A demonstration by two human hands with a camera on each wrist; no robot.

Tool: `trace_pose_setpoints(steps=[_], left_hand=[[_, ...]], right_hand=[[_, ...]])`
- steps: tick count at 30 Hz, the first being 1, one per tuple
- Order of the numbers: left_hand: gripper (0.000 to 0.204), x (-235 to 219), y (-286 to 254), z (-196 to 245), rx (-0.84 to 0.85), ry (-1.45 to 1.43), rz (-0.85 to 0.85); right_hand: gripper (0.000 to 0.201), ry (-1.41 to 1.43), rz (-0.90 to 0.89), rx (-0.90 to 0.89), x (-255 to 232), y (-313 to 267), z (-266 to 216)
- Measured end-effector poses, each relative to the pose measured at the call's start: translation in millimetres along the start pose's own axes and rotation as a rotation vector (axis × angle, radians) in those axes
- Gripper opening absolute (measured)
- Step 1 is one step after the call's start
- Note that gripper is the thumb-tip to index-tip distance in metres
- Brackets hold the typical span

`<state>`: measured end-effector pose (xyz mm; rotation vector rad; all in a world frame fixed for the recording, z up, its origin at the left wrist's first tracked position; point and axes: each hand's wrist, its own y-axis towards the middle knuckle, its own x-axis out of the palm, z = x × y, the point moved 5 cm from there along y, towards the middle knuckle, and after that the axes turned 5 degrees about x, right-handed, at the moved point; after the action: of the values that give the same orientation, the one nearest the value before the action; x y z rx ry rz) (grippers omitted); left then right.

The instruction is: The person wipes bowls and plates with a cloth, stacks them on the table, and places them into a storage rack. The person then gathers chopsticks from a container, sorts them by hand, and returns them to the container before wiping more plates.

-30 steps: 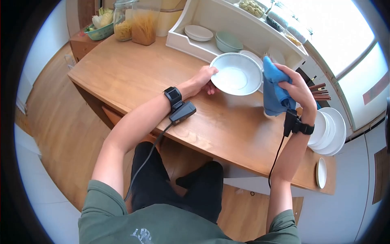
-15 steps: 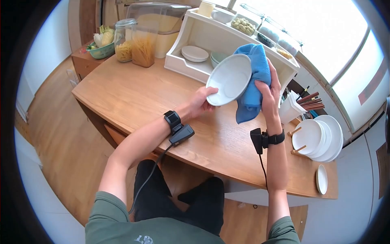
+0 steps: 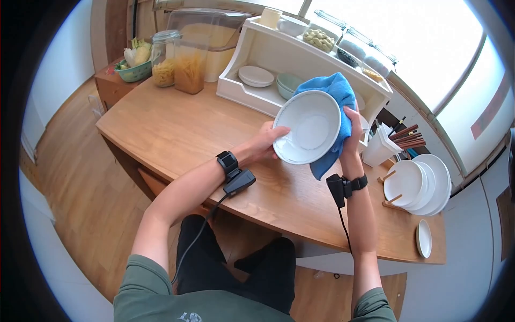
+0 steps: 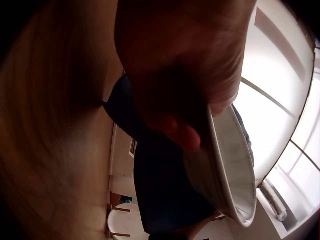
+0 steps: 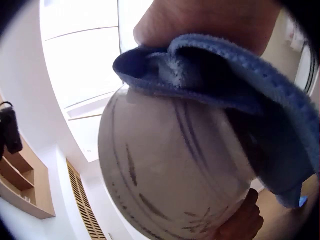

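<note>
A white bowl (image 3: 310,126) hangs tilted over the wooden table, its inside facing the head camera. My left hand (image 3: 265,140) grips its left rim, thumb over the inner wall and fingers beneath. My right hand (image 3: 351,131) holds a blue cloth (image 3: 333,86) against the bowl's far right side, with part of the cloth dangling below. In the right wrist view, the cloth (image 5: 280,95) lies along the edge of the bowl's outer wall (image 5: 165,155), which bears dark painted lines. From the left wrist, the bowl (image 4: 235,155) appears edge-on beside the curled fingers.
Behind stands a white shelf (image 3: 234,91) with plates, green bowls and jars. A pasta container (image 3: 190,72) is at the back left. To the right are a chopstick holder (image 3: 380,147), plates in a wooden rack (image 3: 403,182) and a small dish (image 3: 424,238) near the table's edge.
My right hand has brought the cloth leftward from beside the bowl onto its right outer side. The bowl tipped sideways, then turned back to face the head camera, now a little lower.
</note>
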<state>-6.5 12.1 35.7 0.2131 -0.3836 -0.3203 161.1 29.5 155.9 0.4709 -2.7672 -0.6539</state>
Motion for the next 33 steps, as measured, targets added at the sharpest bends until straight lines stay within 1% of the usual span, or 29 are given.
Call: trace_pose_setpoints(steps=[1,2,3,4,5,6,7,9,10,12,14,15,17,19,21,22,25,27,29,30,31,33], left_hand=[[0.031,-1,1,-2,-0.001,0.003,-0.002],[0.031,-5,2,-3,0.024,0.003,0.058],[0.03,-8,3,-3,0.05,0.004,0.117],[0.03,-9,3,-3,0.049,0.006,0.115],[0.029,-11,2,-1,0.067,0.019,0.164],[0.028,-15,3,-1,0.085,0.031,0.211],[0.028,-16,4,-3,0.084,0.033,0.208],[0.026,-23,3,-3,0.134,0.025,0.321],[0.026,-24,4,-3,0.132,0.025,0.319],[0.025,-28,4,2,0.196,-0.009,0.42],[0.026,-31,2,5,0.201,-0.01,0.444],[0.026,-33,1,6,0.207,-0.011,0.469],[0.026,-35,0,6,0.223,-0.003,0.493],[0.027,-36,0,7,0.242,0.006,0.515],[0.028,-38,0,8,0.256,0.011,0.545],[0.028,-39,0,7,0.253,0.012,0.545],[0.029,-41,0,8,0.269,0.003,0.535],[0.03,-41,-1,10,0.28,0.006,0.519],[0.03,-39,-2,13,0.281,0.013,0.536],[0.03,-39,-2,14,0.287,0.018,0.553],[0.03,-39,-2,15,0.285,0.018,0.554],[0.03,-39,-3,17,0.297,0.067,0.565]], right_hand=[[0.048,0.057,0.009,0.058,-4,2,9],[0.039,0.098,0.049,0.11,-8,2,19],[0.039,0.1,0.05,0.108,-10,3,26],[0.034,0.146,0.084,0.18,-15,6,40],[0.03,0.193,0.12,0.253,-21,7,52],[0.028,0.246,0.092,0.325,-19,5,59],[0.028,0.248,0.094,0.323,-18,4,62],[0.021,0.296,0.167,0.306,-13,1,70],[0.023,0.278,0.17,0.267,-12,0,72],[0.025,0.264,0.175,0.247,-6,-3,76],[0.03,0.209,0.191,0.192,-1,-6,81],[0.03,0.209,0.193,0.193,1,-7,83],[0.033,0.276,0.174,0.271,6,-13,91],[0.033,0.261,0.184,0.298,16,-23,89],[0.032,0.308,0.164,0.385,24,-29,96],[0.032,0.309,0.166,0.386,26,-32,97],[0.031,0.33,0.026,0.62,41,-45,105],[0.035,0.313,0.06,0.632,40,-45,107],[0.034,0.322,0.151,0.53,28,-35,110],[0.032,0.318,0.156,0.476,26,-30,105],[0.032,0.319,0.157,0.477,24,-28,102],[0.034,0.322,0.27,0.349,13,-23,90]])
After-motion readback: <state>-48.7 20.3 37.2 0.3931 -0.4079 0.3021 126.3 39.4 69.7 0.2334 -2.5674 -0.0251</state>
